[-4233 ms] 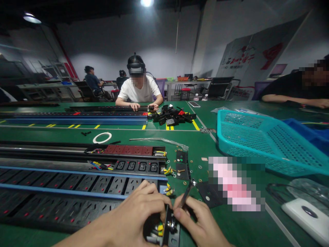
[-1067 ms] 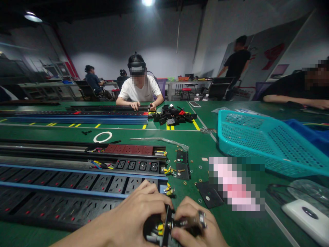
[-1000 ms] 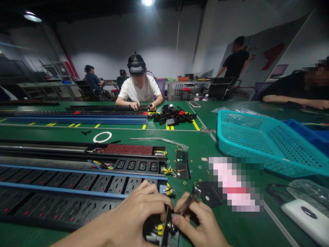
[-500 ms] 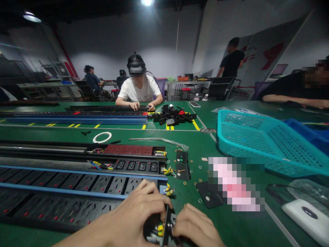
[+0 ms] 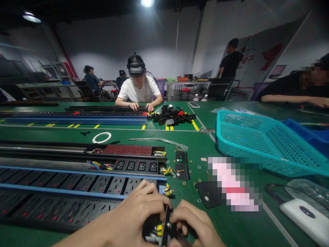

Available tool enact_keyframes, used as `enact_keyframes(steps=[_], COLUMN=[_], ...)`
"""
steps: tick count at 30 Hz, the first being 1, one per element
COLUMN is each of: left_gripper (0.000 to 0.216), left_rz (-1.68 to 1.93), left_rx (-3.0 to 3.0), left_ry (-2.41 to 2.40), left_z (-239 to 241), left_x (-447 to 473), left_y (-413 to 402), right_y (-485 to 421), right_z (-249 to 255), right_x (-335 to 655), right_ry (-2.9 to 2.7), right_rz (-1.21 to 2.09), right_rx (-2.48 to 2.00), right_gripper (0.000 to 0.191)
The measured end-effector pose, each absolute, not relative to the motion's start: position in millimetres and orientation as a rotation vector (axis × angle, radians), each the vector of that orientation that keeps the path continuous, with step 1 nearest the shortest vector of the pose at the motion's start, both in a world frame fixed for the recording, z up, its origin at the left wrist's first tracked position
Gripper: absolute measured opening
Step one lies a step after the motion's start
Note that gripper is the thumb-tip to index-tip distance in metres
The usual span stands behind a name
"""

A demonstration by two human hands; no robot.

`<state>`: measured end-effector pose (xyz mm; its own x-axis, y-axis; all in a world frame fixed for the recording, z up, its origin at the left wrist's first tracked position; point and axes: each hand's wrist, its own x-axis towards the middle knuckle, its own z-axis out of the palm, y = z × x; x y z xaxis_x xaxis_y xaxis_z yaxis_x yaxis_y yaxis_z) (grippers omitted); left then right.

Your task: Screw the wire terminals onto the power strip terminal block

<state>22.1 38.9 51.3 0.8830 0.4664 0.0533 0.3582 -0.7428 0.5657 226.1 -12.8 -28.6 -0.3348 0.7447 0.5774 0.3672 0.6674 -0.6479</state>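
Note:
My left hand (image 5: 141, 209) grips the near end of a black power strip, holding a black metal end bracket (image 5: 166, 223) upright. Yellow-sleeved wire terminals (image 5: 159, 227) sit beside that bracket. My right hand (image 5: 190, 219) presses in from the right, shut around a small metal tool whose shaft (image 5: 183, 240) shows only at the bottom edge. The tool's tip is hidden behind my fingers. Under my left forearm lies a long black socket strip with blue rails (image 5: 64, 202).
Another strip with dark red sockets (image 5: 127, 149) lies beyond. Screws, washers and black plates (image 5: 182, 165) are scattered to the right. A teal mesh basket (image 5: 264, 144) stands further right. A co-worker (image 5: 138, 90) works across the table beside a pile of black parts (image 5: 171, 116).
My right hand has swung the metal tool down against the bracket, so its head no longer shows above my fingers. The standing person at the back has moved left.

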Motion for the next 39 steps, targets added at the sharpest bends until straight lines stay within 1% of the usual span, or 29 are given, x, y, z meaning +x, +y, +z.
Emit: enact_keyframes(steps=[5, 8, 13, 14, 17, 20, 26, 30, 33, 36, 37, 39], left_gripper=[0.036, 0.037, 0.036, 0.036, 0.036, 0.038, 0.039, 0.041, 0.041, 0.040, 0.039, 0.036], left_rz=[0.253, 0.251, 0.239, 0.239, 0.242, 0.253, 0.256, 0.266, 0.249, 0.236, 0.235, 0.230], left_rx=[2.472, 2.454, 2.452, 2.454, 2.459, 2.458, 2.456, 2.454, 2.450, 2.455, 2.457, 2.461], left_ry=[0.581, 0.589, 0.595, 0.598, 0.606, 0.607, 0.603, 0.599, 0.609, 0.613, 0.614, 0.613], left_z=[51, 52, 52, 52, 52, 51, 50, 49, 49, 50, 50, 50], left_x=[21, 20, 20, 20, 20, 20, 20, 21, 21, 20, 20, 20], left_y=[39, 39, 39, 39, 40, 40, 39, 39, 40, 40, 40, 40], right_y=[-10, -9, -14, -16, -20, -21, -14, -14, -17, -17, -16, -13], right_z=[-25, -25, -34, -38, -49, -52, -32, -28, -34, -38, -37, -34], right_x=[221, 220, 228, 231, 237, 238, 228, 228, 231, 233, 232, 230], right_ry=[-1.747, -1.668, -1.719, -1.758, -1.880, -1.905, -1.747, -1.637, -1.602, -1.621, -1.641, -1.717], right_rz=[0.815, 0.907, 0.847, 0.826, 0.761, 0.764, 0.868, 0.925, 0.863, 0.651, 0.552, 0.378], right_rx=[-1.119, -1.188, -1.038, -1.014, -1.011, -1.056, -1.131, -1.145, -1.165, -1.073, -0.989, -0.813], right_gripper=[0.045, 0.042, 0.024, 0.022, 0.025, 0.026, 0.016, 0.015, 0.015, 0.014, 0.015, 0.024])
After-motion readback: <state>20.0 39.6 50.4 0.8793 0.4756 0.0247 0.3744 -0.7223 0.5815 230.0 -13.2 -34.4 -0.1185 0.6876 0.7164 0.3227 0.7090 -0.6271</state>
